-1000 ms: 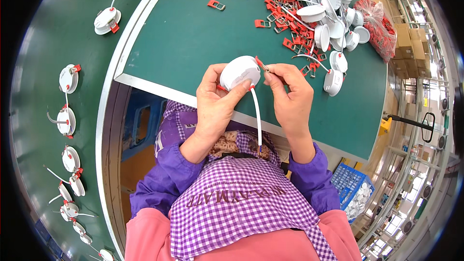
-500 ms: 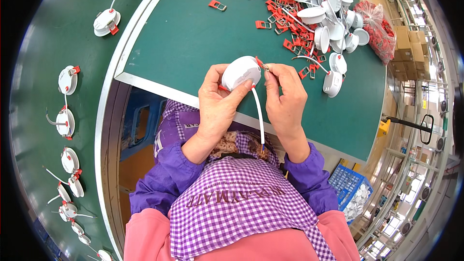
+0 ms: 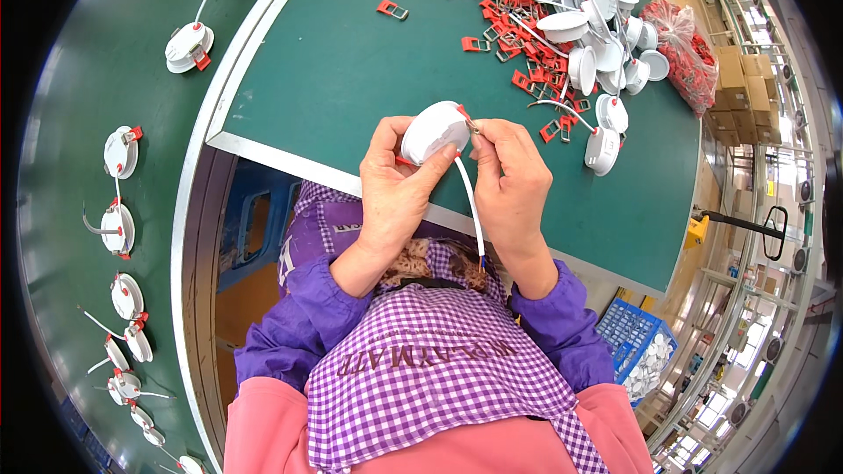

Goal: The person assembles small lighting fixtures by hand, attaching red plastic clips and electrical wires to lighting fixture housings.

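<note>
My left hand [image 3: 392, 184] grips a round white downlight [image 3: 432, 133] by its edge, the thumb lying across its face. A white cable [image 3: 470, 197] leaves the downlight by a red collar and hangs toward my apron. At the right rim, my right hand [image 3: 511, 171] pinches a red spring clip [image 3: 465, 114] with a metal end; the clip touches the downlight, and the fingertips partly cover it. More red shows at the rim beside my left fingers, mostly hidden.
A heap of white downlights [image 3: 566, 26] and loose red clips [image 3: 527, 48] lies at the far right of the green table [image 3: 325, 79]. Beside it sits a clear bag of red parts [image 3: 680, 57]. Clipped downlights [image 3: 120, 152] line the green belt [image 3: 79, 96]. A blue crate [image 3: 628, 333] stands lower right.
My right hand has moved slightly left and closer to the downlight's rim, swinging the clip's metal end inward. My left hand holds the downlight almost unchanged.
</note>
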Available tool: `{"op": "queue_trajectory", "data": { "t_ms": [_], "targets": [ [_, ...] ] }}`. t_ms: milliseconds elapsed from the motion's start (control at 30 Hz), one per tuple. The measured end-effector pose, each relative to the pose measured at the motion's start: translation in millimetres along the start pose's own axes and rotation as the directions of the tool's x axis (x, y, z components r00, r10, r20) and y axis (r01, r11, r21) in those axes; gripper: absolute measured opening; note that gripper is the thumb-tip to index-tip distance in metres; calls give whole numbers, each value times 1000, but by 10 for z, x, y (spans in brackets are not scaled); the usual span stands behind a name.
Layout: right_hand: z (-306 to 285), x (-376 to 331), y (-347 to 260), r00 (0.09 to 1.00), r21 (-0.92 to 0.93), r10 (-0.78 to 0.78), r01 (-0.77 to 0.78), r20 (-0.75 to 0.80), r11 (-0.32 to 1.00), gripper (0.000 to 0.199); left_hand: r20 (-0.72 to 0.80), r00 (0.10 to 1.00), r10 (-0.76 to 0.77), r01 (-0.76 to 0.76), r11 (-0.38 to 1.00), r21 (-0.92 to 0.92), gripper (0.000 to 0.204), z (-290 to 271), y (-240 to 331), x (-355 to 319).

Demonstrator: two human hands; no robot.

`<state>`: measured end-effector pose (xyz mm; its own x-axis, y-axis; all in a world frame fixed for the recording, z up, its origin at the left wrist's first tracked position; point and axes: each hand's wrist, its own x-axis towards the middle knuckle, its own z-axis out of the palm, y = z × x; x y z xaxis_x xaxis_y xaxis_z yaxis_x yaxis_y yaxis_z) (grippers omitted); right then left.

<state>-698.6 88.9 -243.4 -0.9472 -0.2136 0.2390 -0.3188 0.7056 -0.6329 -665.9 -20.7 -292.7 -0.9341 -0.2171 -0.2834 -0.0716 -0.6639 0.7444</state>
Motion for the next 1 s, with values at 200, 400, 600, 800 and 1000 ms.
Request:
{"op": "queue_trajectory", "data": {
  "t_ms": [200,400,600,800,1000],
  "targets": [
    [-4,-15,-13,1000,-19,-6,6,-1,1000,16,49,999,-9,8,1000,13,28,-46,-13,31],
    [-103,61,-3,992,128,118,-121,34,984,13,95,995,-35,36,999,-9,25,-83,38,71],
    [-205,140,46,889,450,374,-457,265,767,23,168,985,-42,65,989,-136,28,-164,20,91],
    [-226,170,20,855,569,368,-518,365,638,42,210,974,-86,118,983,-142,35,-181,55,98],
    [-263,199,75,802,498,464,-597,376,629,43,274,955,-113,136,988,-67,34,-207,51,149]
  ]
}}
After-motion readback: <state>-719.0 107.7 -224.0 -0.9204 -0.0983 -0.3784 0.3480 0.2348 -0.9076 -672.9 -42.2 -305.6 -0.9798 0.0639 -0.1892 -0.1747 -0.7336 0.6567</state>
